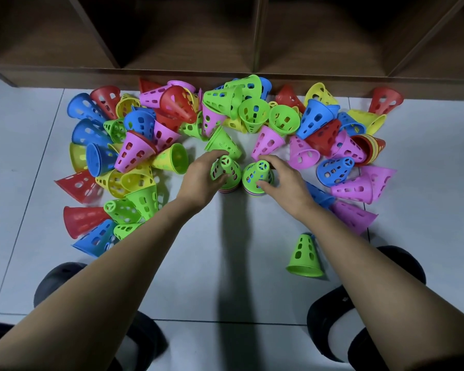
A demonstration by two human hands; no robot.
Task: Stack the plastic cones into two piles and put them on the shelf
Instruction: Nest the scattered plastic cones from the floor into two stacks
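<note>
1. Plastic cones (137, 153) in red, blue, yellow, green and pink are lying scattered in a wide arc on the pale tiled floor (225, 263). Most are tipped on their sides and many are leaning against one another.
2. The arc is sitting just in front of a brown wooden shelf (256, 33), which is running across the top of the view with its open compartments facing the person.
3. Two short piles are standing just beside each other in the gap at the middle of the arc: the left pile (229, 172) and the right pile (256, 175). Each is topped by a green cone, with bands of other colours showing at the base.
4. The left hand (201, 178) is gripping the left pile's top cone, fingers curling over its far side and thumb pressing on the near side.
5. The right hand (287, 180) is holding the right pile in the same way, fingers wrapping behind the top and thumb lying against the near side.
6. A lone green cone (304, 257) is standing upright on the floor near the right forearm, apart from the heap.
</note>
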